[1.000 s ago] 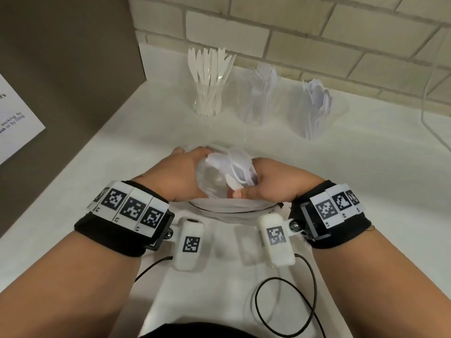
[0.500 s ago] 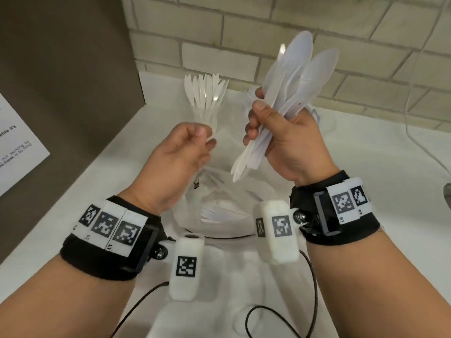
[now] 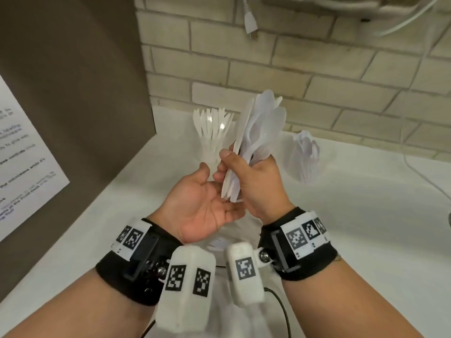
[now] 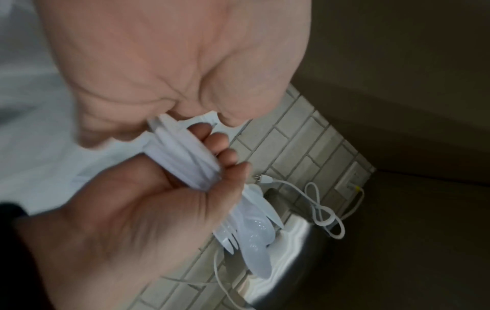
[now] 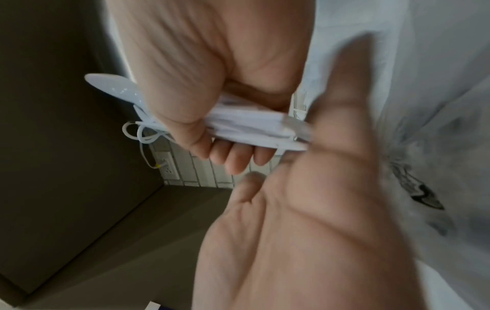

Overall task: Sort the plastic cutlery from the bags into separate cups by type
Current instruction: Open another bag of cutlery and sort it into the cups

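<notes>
With the right hand (image 3: pixel 253 184) clamped round the mixed bundle of white plastic cutlery (image 3: pixel 258 132), the flat-open left hand (image 3: pixel 202 206) should square the handle ends before picking types apart.

White countertop (image 3: pixel 366 215), beige brick-pattern tiled wall (image 3: pixel 305 76) behind it, dark brown panel (image 3: pixel 73 81) at left bearing a printed paper notice (image 3: pixel 22 172), white power cord with plug (image 3: pixel 250 20) hanging on the wall, wall socket (image 4: pixel 350 182) with yellow-tipped cable.

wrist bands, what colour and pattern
Black wrist bands carrying white tags with black square codes; head view shows them best.
</notes>
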`<state>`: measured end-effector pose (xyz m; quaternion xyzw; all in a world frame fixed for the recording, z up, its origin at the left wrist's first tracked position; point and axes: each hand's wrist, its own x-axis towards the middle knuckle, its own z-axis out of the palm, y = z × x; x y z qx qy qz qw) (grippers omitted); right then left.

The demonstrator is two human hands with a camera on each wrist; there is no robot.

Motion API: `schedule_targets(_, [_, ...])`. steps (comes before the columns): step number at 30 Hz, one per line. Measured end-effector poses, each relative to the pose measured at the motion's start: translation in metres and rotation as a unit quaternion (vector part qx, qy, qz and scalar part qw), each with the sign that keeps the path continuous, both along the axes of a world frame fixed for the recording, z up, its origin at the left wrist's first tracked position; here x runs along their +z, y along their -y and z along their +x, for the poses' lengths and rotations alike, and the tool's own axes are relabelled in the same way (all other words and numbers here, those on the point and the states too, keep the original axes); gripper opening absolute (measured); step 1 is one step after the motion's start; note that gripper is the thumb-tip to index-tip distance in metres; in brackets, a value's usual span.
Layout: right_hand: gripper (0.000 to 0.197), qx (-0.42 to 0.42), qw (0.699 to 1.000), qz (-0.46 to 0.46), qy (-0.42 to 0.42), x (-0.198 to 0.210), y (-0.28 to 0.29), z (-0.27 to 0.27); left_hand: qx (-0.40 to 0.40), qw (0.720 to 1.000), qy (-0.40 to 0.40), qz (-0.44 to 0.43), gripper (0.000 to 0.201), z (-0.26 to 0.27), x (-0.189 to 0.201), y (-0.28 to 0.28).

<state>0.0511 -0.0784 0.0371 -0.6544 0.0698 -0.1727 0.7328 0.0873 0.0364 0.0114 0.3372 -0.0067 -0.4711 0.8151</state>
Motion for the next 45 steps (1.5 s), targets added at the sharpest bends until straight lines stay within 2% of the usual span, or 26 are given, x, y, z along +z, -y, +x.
schedule_targets(2, [0.017,-0.014,0.999,-0.049,0.008,0.001,0.004,0.000,0.047,0.993,0.090,0.053,0.067,0.002,0.000,-0.005])
schedule_targets(3, [0.017,-0.019,0.995,-0.094,0.009,0.000,0.006,0.000,0.094,0.982,0.153,0.067,0.062,0.005,0.001,-0.008])
schedule_targets(5, [0.013,-0.015,0.983,-0.185,-0.013,-0.004,0.007,-0.001,0.180,0.941,0.281,0.064,0.059,0.009,0.011,-0.012])
schedule_targets(8, [0.013,0.020,0.951,-0.305,-0.047,-0.016,-0.002,0.000,0.196,0.878,0.436,0.021,0.086,0.011,0.028,-0.012])
schedule_targets(9, [0.018,0.032,0.937,-0.344,-0.051,-0.019,-0.006,0.001,0.199,0.862,0.466,0.022,0.091,0.011,0.031,-0.011])
schedule_targets(11, [0.032,0.044,0.918,-0.390,-0.052,-0.022,-0.011,0.002,0.231,0.833,0.500,0.053,0.087,0.008,0.033,-0.007])
schedule_targets(13, [0.037,0.041,0.916,-0.396,-0.060,-0.019,-0.011,0.001,0.285,0.812,0.501,0.092,0.064,0.007,0.031,-0.002])
schedule_targets(15, [0.031,0.050,0.921,-0.381,-0.064,-0.015,-0.012,-0.003,0.324,0.794,0.497,0.130,0.040,0.009,0.030,0.001])
schedule_targets(16, [0.028,0.057,0.924,-0.371,-0.067,-0.015,-0.012,-0.003,0.331,0.794,0.491,0.139,0.035,0.010,0.030,0.001])
schedule_targets(18, [0.029,0.067,0.926,-0.363,-0.076,-0.015,-0.011,-0.005,0.333,0.811,0.466,0.124,0.033,0.011,0.030,0.000])
schedule_targets(20, [0.033,0.085,0.916,-0.379,-0.103,-0.016,-0.007,-0.007,0.344,0.820,0.448,0.091,0.034,0.014,0.030,-0.003])
schedule_targets(24, [0.024,0.152,0.929,-0.302,-0.150,-0.021,-0.002,-0.015,0.383,0.818,0.421,0.077,0.034,0.018,0.035,-0.008])
schedule_targets(26, [0.028,0.139,0.923,-0.329,-0.139,-0.024,-0.003,-0.016,0.375,0.833,0.403,0.055,0.037,0.016,0.035,-0.009])
schedule_targets(27, [0.032,0.131,0.920,-0.345,-0.134,-0.024,-0.005,-0.017,0.353,0.848,0.394,0.028,0.047,0.016,0.035,-0.009])
schedule_targets(30, [0.035,0.078,0.925,-0.349,-0.129,-0.024,-0.004,-0.013,0.263,0.904,0.335,-0.033,0.108,0.022,0.024,-0.015])
schedule_targets(31, [0.033,0.047,0.929,-0.343,-0.127,-0.024,-0.002,-0.011,0.234,0.917,0.323,-0.016,0.123,0.025,0.019,-0.016])
schedule_targets(32, [0.031,0.015,0.929,-0.349,-0.123,-0.026,0.000,-0.008,0.200,0.923,0.327,0.026,0.126,0.025,0.016,-0.016])
schedule_targets(34, [0.020,-0.017,0.910,-0.397,-0.117,-0.029,0.003,-0.001,0.105,0.912,0.374,0.134,0.107,0.020,0.010,-0.014])
schedule_targets(35, [0.017,-0.016,0.896,-0.428,-0.119,-0.030,0.002,0.000,0.060,0.900,0.397,0.169,0.088,0.015,0.009,-0.011])
schedule_targets(36, [0.021,-0.010,0.882,-0.456,-0.119,-0.033,0.000,0.002,0.037,0.891,0.409,0.194,0.069,0.012,0.007,-0.008])
schedule_targets(37, [0.028,-0.004,0.871,-0.477,-0.116,-0.036,-0.002,0.003,0.038,0.889,0.409,0.205,0.053,0.011,0.007,-0.004])
schedule_targets(39, [0.038,-0.015,0.877,-0.467,-0.111,-0.038,-0.007,0.001,0.068,0.902,0.377,0.197,0.033,0.010,0.008,0.000])
schedule_targets(42, [0.038,-0.020,0.887,-0.451,-0.094,-0.037,-0.010,-0.004,0.074,0.926,0.332,0.164,0.026,0.013,0.009,0.000])
schedule_targets(45, [0.030,0.052,0.886,-0.443,-0.128,-0.032,-0.004,-0.009,0.092,0.948,0.282,0.116,0.024,0.015,0.009,-0.005])
